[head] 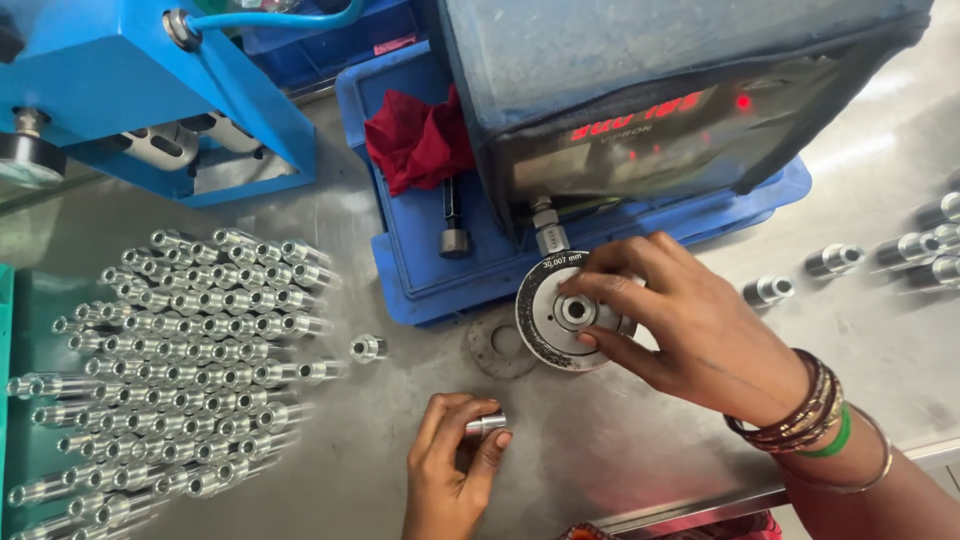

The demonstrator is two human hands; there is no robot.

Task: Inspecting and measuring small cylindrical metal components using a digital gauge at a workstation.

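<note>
Steel fitting [486,425], small and cylindrical, sits pinched between the thumb and fingers of the left hand [452,462] at the near edge of the metal table [620,450]. Just beyond it and to the right, the right hand [690,325] grips a round gauge disc [560,312] by its rim, fingertips curled around the centre bore. Rows of like fittings [190,360] lie massed to the far left; a flat washer [497,345] rests beside the disc, near a blue tray [430,270].

Workshop: machined metal fittings [190,370], blue machine [130,80], steel bench [620,440]
</note>
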